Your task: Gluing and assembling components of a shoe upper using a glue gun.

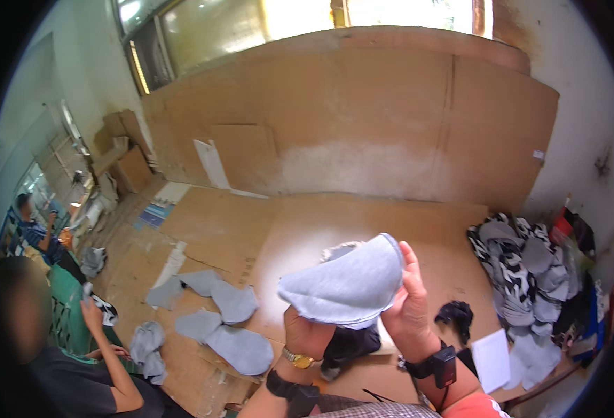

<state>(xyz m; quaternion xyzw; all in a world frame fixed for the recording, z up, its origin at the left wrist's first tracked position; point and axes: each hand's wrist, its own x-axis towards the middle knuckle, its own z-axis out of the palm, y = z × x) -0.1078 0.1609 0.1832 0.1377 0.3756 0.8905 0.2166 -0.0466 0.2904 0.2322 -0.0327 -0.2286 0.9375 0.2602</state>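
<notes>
A light grey, curved fabric piece [345, 282], shaped somewhat like a slipper, is held up over the table in both my hands. My left hand [303, 333] grips its lower left edge from below, the fingers mostly hidden behind the cloth. At its right end my right hand [406, 298] has the edge between thumb and fingers. Behind the held piece, a fuzzy grey and white edge of something [340, 251] peeks out. Below my hands lies a dark cloth item [349, 346], partly covered. Grey pieces of similar cloth [239, 350] lie flat to the left.
Cardboard covers the table [300, 223] and stands as a back panel [363, 118]. At right are a heap of grey and black-white cloth [512, 268], a black fuzzy item [457, 318] and a white sheet [491, 359]. A co-worker [63, 369] sits close at left, near a crumpled grey cloth [148, 350].
</notes>
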